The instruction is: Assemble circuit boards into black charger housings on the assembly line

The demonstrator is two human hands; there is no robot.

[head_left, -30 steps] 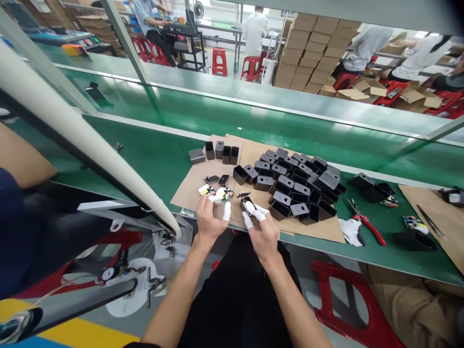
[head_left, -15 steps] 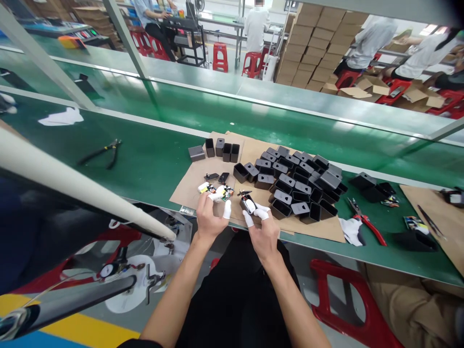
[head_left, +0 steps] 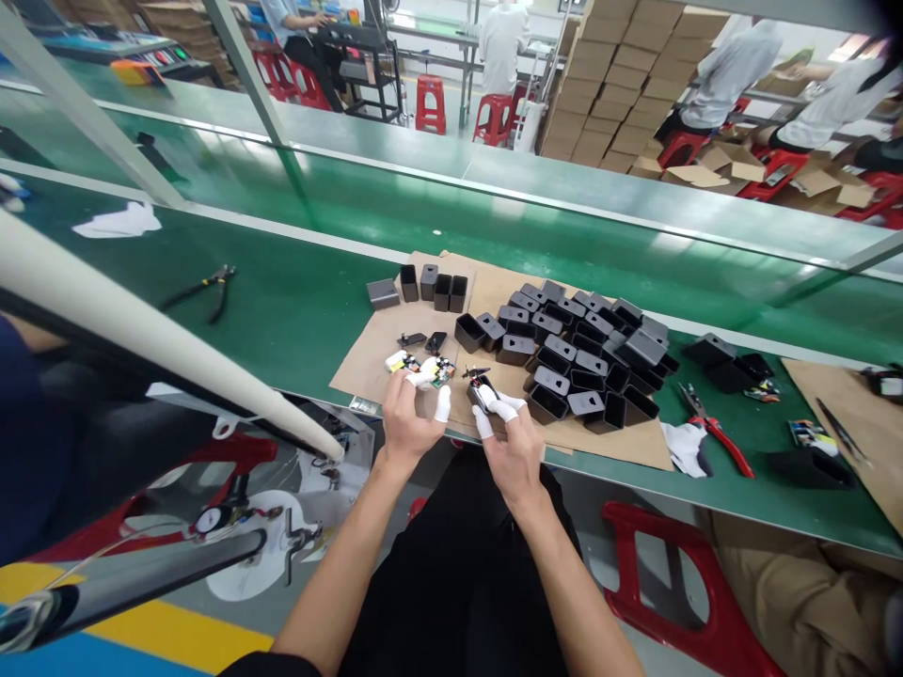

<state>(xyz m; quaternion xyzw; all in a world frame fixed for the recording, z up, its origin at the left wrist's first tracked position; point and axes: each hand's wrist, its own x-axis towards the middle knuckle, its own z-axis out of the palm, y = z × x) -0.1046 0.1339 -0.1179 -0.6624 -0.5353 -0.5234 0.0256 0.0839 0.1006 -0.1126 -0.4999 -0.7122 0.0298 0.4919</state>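
My left hand (head_left: 409,425) wears white finger covers, its thumb apart from the other fingers. Its covered fingertips reach the near side of a small circuit board (head_left: 442,369) on the cardboard. A second circuit board (head_left: 399,361) with white and yellow parts lies to the left. My right hand (head_left: 516,447), also in white finger covers, is closed round a small black housing (head_left: 481,395). A dark piece with thin prongs sticks out at its far end, and the fingers hide much of the housing. Two small black parts (head_left: 436,342) lie beyond the boards.
Many black housings (head_left: 554,348) crowd the cardboard sheet (head_left: 373,362) to the right, with several more behind. Red-handled pliers (head_left: 712,428) and a white cloth (head_left: 683,449) lie further right. Black pliers (head_left: 204,290) are at left. A pale post (head_left: 232,376) slants across the left side.
My right fingers have shifted across the housing, covering the white surface that showed before. My left hand stays by the circuit board. The camera view has shifted slightly.
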